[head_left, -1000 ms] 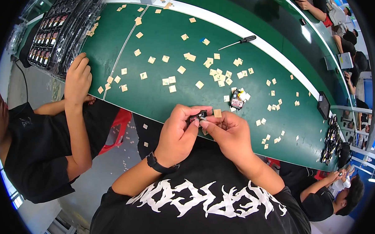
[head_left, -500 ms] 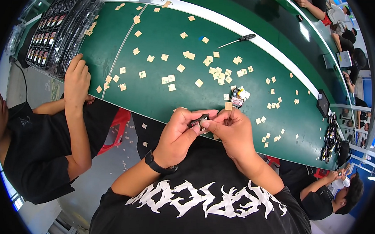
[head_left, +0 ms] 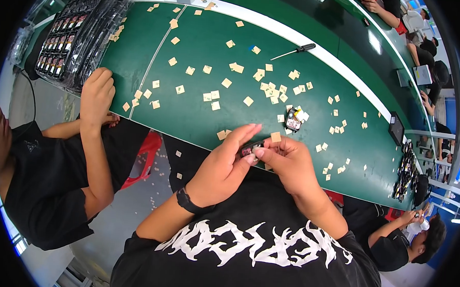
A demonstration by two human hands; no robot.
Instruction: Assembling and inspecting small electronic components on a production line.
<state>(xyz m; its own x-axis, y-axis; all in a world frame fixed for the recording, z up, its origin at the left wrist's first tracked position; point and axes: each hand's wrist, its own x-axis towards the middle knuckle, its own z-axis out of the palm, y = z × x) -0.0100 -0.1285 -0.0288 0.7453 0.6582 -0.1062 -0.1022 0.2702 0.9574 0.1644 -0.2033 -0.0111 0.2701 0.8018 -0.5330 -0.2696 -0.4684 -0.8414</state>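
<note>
In front of my chest, my left hand (head_left: 220,166) grips a small black device (head_left: 249,148) with a printed, pinkish face, its fingers stretched along the far side and the thumb underneath. My right hand (head_left: 290,164) closes in from the other side, its thumb tip pressed on the device's right end. A small tan square (head_left: 276,137) stands out at the right fingertips; what exactly holds it is hidden. Just beyond that hand, a similar black device (head_left: 293,123) lies on the green table with yellow and white pieces at its top.
Many tan squares (head_left: 237,68) are scattered over the green tabletop (head_left: 190,118). A screwdriver (head_left: 294,51) lies by the far white edge. Stacked black trays (head_left: 65,41) of devices stand far left, beside a co-worker's hand (head_left: 97,94). Dark parts (head_left: 406,169) are heaped at the right end.
The device has turned so its printed face shows more. My left fingers have straightened and spread. The tan square has shifted slightly left and nearer with my right hand.
</note>
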